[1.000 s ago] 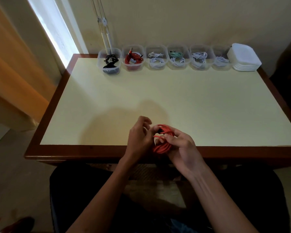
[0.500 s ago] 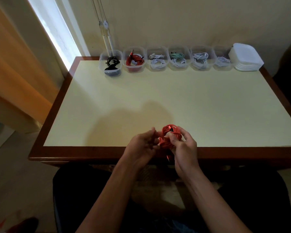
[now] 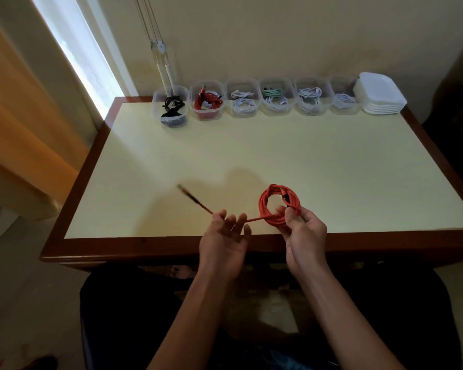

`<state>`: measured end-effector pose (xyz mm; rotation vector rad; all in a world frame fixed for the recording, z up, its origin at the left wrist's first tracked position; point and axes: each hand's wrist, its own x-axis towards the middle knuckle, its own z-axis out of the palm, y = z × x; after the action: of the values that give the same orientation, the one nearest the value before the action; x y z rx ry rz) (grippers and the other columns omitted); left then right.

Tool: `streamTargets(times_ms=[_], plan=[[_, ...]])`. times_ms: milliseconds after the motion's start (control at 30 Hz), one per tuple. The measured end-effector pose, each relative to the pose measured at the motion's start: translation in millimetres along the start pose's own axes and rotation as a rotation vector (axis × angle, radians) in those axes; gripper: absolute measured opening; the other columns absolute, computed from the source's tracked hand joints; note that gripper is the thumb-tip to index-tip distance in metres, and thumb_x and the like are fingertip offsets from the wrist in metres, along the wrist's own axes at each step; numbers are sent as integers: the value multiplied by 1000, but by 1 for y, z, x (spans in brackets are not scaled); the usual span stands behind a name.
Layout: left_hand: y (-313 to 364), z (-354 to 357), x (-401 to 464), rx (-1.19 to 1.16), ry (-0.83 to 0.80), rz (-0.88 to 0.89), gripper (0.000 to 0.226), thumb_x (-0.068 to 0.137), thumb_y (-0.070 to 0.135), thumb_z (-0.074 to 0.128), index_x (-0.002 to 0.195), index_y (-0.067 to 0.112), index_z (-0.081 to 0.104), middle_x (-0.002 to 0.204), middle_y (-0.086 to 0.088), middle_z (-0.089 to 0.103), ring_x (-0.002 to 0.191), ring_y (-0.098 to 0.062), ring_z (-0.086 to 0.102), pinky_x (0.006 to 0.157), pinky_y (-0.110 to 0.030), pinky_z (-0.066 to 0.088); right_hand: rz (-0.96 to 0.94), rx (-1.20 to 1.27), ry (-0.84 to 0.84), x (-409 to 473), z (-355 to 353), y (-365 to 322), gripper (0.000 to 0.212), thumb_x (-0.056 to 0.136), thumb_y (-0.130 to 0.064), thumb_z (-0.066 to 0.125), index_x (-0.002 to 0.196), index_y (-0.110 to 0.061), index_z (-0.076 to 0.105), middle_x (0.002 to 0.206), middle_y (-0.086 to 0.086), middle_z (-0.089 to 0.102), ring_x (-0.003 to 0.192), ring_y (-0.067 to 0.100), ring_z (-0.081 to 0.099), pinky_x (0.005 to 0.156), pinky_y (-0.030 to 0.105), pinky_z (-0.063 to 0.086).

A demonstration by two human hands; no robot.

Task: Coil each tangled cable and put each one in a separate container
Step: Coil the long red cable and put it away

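Observation:
A red cable (image 3: 278, 204) is wound into a round coil just above the table's near edge. My right hand (image 3: 304, 233) grips the coil at its lower right side and holds it upright. One loose strand runs left from the coil through the fingers of my left hand (image 3: 225, 236), which curl over it. The strand's plug end (image 3: 190, 196) sticks out up and to the left, blurred. Along the back edge stands a row of clear containers (image 3: 251, 113), each with a coiled cable inside.
A stack of white lids (image 3: 380, 97) sits at the back right, beside the last container. Thin cords (image 3: 158, 54) hang down the wall behind the leftmost container. The pale yellow tabletop (image 3: 278, 150) has a dark wooden rim.
My hands were together, bunched around the red cable. Now they have drawn apart: the right holds the coil, and the left has pulled a strand out to the left.

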<state>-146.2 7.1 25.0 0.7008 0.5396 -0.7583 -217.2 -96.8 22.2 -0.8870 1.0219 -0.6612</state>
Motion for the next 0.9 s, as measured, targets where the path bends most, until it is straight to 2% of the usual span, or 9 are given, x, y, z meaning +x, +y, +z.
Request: streamTargets(times_ms=[100, 167, 267, 367, 467, 567, 667, 733, 900], plan=[[2, -5, 13, 91, 224, 14, 20, 104, 12, 39, 100, 4, 57, 74, -5, 57, 64, -19, 70, 51, -25, 49, 47, 117, -34, -5, 0, -5, 16, 98, 3, 51, 107, 2, 63, 93, 17, 71, 85, 21, 71, 86, 41, 58], [3, -10, 16, 255, 247, 37, 20, 101, 2, 39, 100, 0, 59, 74, -8, 58, 54, -15, 67, 43, -20, 47, 80, 172, -96, -7, 0, -8, 16, 97, 2, 50, 106, 2, 64, 94, 18, 71, 86, 23, 71, 82, 39, 60], [7, -16, 17, 707, 138, 132, 20, 96, -4, 43, 104, -2, 62, 79, -13, 60, 54, -13, 61, 45, -20, 46, 92, 214, -219, -11, 0, -13, 18, 97, 1, 50, 108, 2, 64, 97, 19, 72, 91, 28, 72, 75, 35, 60], [15, -19, 17, 1165, -69, 259, 24, 98, -2, 47, 106, 7, 68, 78, -13, 64, 57, -12, 61, 51, -21, 50, 108, 209, -321, -13, 2, -15, 18, 97, -1, 50, 107, 2, 65, 97, 16, 73, 93, 28, 72, 74, 36, 59], [21, -17, 18, 1290, -220, 342, 29, 97, -2, 49, 100, 16, 72, 75, -12, 66, 62, -15, 59, 55, -22, 50, 147, 159, -346, -14, 5, -14, 19, 97, -2, 51, 108, 5, 65, 95, 17, 71, 89, 29, 71, 71, 35, 59], [25, -17, 22, 1230, -241, 436, 27, 96, -2, 52, 95, 12, 75, 74, -13, 68, 61, -14, 58, 56, -25, 48, 187, 137, -328, -11, 4, -12, 18, 95, -2, 55, 107, 6, 66, 89, 17, 70, 82, 26, 72, 67, 33, 59], [29, -15, 21, 1157, -267, 453, 28, 93, -6, 53, 87, 10, 76, 82, -12, 73, 74, -22, 64, 67, -31, 51, 255, 99, -360, -12, 2, -6, 20, 93, -4, 58, 108, 7, 66, 88, 19, 71, 82, 27, 72, 68, 34, 59], [30, -10, 19, 961, -279, 334, 28, 92, -10, 48, 88, 3, 73, 80, -9, 72, 79, -23, 64, 73, -33, 54, 279, 66, -376, -13, 2, -1, 20, 92, -5, 61, 106, 8, 67, 91, 20, 72, 87, 29, 72, 71, 36, 60], [17, -2, 15, 145, -306, -142, 31, 89, -3, 35, 105, -1, 62, 74, -8, 63, 75, -21, 62, 79, -34, 52, 244, -51, -334, -10, 9, 14, 19, 90, -11, 66, 99, 4, 72, 97, 15, 75, 90, 23, 73, 74, 35, 59]])
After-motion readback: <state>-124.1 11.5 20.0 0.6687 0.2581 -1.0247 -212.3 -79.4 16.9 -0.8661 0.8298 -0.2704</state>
